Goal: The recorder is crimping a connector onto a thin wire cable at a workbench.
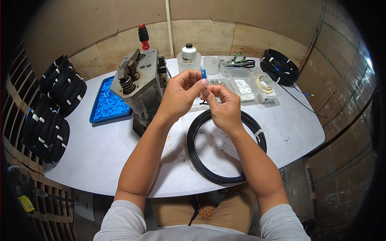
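My left hand [179, 95] pinches a small blue connector [204, 73] between thumb and fingers, held up above the white table [100, 152]. My right hand [224, 105] is just below and to the right, fingertips closed on the thin black cable end under the connector. The two hands touch at the fingertips. A coil of black cable [225, 176] lies flat on the table under my right wrist.
A grey metal press [138, 82] with a red-topped handle stands left of my hands, beside a blue tray [107, 105] of small blue parts. Clear plastic trays [245, 86], a tape roll [264, 82], a bottle [189, 53] and more black coils [280, 66] sit behind. Bundled coils [52, 112] hang at left.
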`<action>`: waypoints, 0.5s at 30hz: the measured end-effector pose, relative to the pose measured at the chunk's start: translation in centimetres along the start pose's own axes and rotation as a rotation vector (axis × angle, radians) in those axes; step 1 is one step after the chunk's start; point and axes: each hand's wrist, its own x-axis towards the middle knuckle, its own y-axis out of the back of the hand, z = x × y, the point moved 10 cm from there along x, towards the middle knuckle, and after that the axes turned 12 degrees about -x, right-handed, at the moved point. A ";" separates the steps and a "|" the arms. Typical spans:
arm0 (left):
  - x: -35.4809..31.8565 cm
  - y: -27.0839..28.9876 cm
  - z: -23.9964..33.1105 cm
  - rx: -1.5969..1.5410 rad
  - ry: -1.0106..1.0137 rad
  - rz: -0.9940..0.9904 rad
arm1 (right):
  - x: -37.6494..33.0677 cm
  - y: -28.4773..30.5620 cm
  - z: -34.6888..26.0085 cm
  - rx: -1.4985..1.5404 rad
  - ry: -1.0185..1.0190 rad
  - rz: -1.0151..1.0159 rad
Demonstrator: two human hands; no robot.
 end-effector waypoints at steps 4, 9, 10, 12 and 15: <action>0.0 0.3 0.2 0.043 -0.005 0.014 | 0.0 -0.1 -0.2 0.001 0.002 -0.008; -0.1 0.2 0.4 0.041 -0.006 0.017 | 0.1 -0.3 0.0 0.058 -0.010 -0.024; -0.1 0.0 0.5 0.027 -0.015 0.001 | 0.1 -0.3 0.0 0.059 -0.010 -0.025; -0.1 -0.1 0.6 0.014 -0.024 -0.014 | 0.1 -0.3 0.0 0.058 -0.013 -0.023; -0.1 0.2 0.2 0.032 0.007 0.016 | 0.1 -0.3 0.0 0.054 -0.017 -0.021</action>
